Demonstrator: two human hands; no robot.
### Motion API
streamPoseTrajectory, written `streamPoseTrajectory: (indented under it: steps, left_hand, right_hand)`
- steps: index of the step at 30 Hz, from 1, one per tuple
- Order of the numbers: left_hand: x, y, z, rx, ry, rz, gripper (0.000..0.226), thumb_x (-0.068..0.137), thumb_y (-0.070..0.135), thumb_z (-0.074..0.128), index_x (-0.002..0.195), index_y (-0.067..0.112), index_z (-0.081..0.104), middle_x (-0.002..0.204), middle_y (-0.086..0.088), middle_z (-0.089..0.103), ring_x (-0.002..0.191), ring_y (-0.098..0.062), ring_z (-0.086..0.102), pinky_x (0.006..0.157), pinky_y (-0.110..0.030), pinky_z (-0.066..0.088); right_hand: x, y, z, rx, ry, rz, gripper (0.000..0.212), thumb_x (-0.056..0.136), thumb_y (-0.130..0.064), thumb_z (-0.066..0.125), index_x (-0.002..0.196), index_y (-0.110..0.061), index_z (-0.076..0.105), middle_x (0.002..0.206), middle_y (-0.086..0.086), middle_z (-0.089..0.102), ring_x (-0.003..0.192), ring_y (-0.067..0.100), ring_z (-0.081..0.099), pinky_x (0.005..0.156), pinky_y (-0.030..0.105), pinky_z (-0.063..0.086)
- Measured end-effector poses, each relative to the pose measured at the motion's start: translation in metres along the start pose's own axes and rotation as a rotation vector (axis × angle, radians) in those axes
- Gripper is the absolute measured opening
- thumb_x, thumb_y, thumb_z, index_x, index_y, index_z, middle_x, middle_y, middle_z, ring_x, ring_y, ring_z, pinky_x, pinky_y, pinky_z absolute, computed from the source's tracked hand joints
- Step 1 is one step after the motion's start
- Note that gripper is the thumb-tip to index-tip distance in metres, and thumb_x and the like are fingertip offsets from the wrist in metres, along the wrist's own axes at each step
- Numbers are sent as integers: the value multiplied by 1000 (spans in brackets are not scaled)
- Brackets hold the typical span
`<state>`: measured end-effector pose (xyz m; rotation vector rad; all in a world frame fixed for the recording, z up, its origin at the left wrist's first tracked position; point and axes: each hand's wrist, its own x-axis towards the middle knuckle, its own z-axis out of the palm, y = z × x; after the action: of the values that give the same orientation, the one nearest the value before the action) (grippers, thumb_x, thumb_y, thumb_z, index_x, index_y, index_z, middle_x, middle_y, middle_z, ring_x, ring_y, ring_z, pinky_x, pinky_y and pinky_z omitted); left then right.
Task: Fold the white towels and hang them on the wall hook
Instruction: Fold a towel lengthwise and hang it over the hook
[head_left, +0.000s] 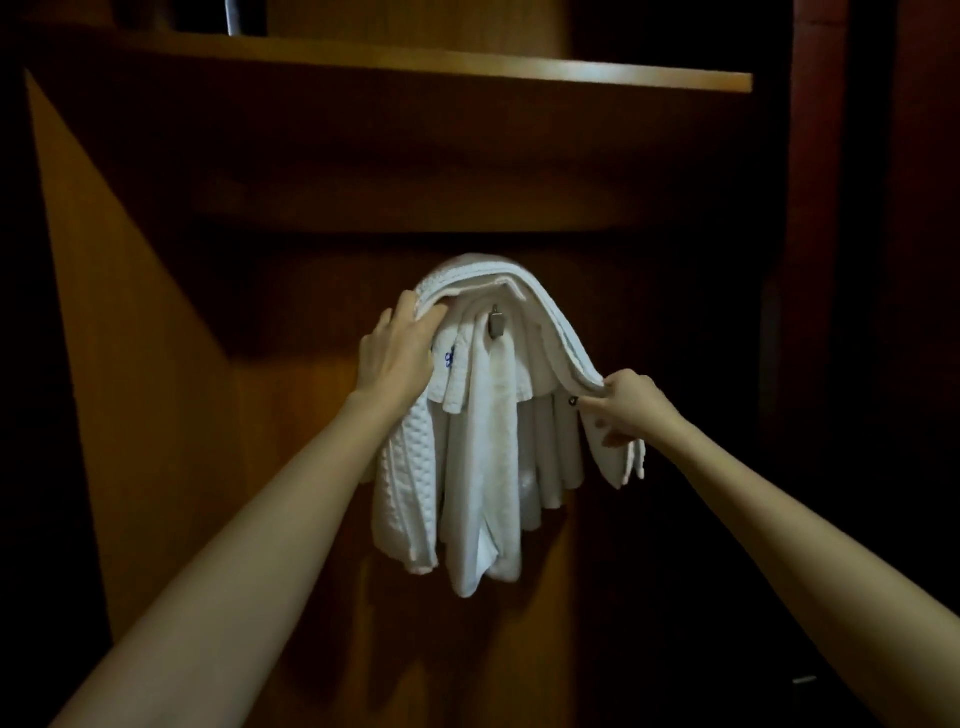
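Note:
A folded white waffle towel (524, 306) arches over a small metal wall hook (496, 323) in the middle of a wooden panel. Below it hang several other white towels (478, 467), bunched and reaching far down. My left hand (400, 348) grips the arched towel's left end, fingers curled under its edge. On the right, my right hand (623, 408) pinches the same towel's lower end and holds it out from the wall. The hook's tip shows under the arch.
A wooden shelf (467, 73) runs across above the hook. A lit wooden side panel (119, 364) stands at the left. The right side and the bottom right are dark, with a dark reddish post (810, 260) at the right.

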<state>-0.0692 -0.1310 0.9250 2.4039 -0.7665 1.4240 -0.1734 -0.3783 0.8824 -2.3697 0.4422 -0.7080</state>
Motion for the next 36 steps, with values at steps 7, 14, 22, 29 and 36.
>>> streamPoseTrajectory:
  steps: [7, 14, 22, 29, 36]
  left_hand:
    - [19, 0, -9, 110, 17, 20, 46, 94, 11, 49, 134, 34, 42, 134, -2, 39, 97, -32, 54, 63, -37, 38]
    - [33, -2, -16, 148, 61, 84, 36, 94, 10, 53, 127, 23, 46, 127, -5, 45, 85, -34, 60, 66, -42, 52]
    - [69, -2, -36, 399, 109, 192, 30, 99, 26, 36, 127, 27, 48, 131, -6, 41, 91, -34, 55, 54, -33, 31]
    - [64, 14, -30, 227, 60, 266, 45, 90, 11, 42, 126, 38, 41, 123, -7, 46, 76, -38, 58, 54, -37, 36]
    - [38, 21, -10, 67, 70, 201, 37, 94, 18, 46, 128, 31, 50, 131, -4, 46, 82, -38, 60, 63, -37, 43]
  right_hand:
    - [14, -59, -28, -198, 275, -484, 79, 87, -62, 56, 151, -28, 25, 137, 14, 46, 124, 31, 46, 99, 44, 44]
    - [56, -94, -22, -332, 314, -734, 50, 99, -35, 46, 147, -27, 33, 110, 8, 62, 93, 27, 61, 63, 32, 41]
    - [78, -93, -53, -305, 517, -814, 18, 95, -18, 44, 107, -15, 57, 92, 15, 67, 85, 42, 62, 65, 43, 45]
    - [83, -63, -46, -207, 539, -784, 25, 92, -12, 43, 111, -15, 59, 91, 12, 67, 82, 35, 62, 66, 43, 50]
    - [65, -37, -6, 184, 448, -745, 36, 93, -6, 49, 126, -16, 59, 100, -3, 68, 86, 7, 62, 67, 8, 39]
